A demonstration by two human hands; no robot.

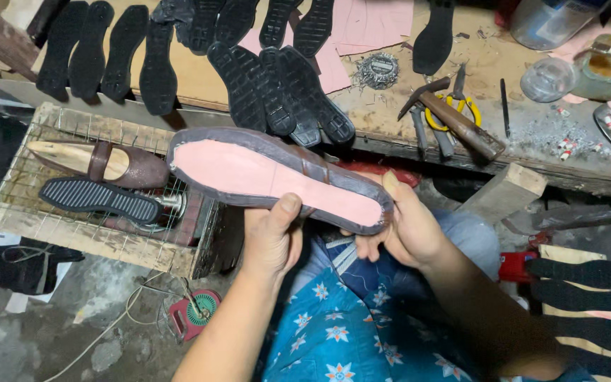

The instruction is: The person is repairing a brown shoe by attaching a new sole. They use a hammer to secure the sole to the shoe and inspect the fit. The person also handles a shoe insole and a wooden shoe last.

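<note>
Head view, shoe (277, 180) upside down w/ pink insole, brown edge, left hand (271, 237) & right hand (401, 226) both gripping it

Worktop (510, 134): worn wood, far side, scuffed, dusty at right. Wire-topped wooden crate (72, 226): left, below worktop edge. Floor (79, 311): grey concrete, stained, near left, loose cable (121, 318) trailing across. Wooden block (507, 189): right, leaning under worktop. Light: dim, even, overhead.
</note>
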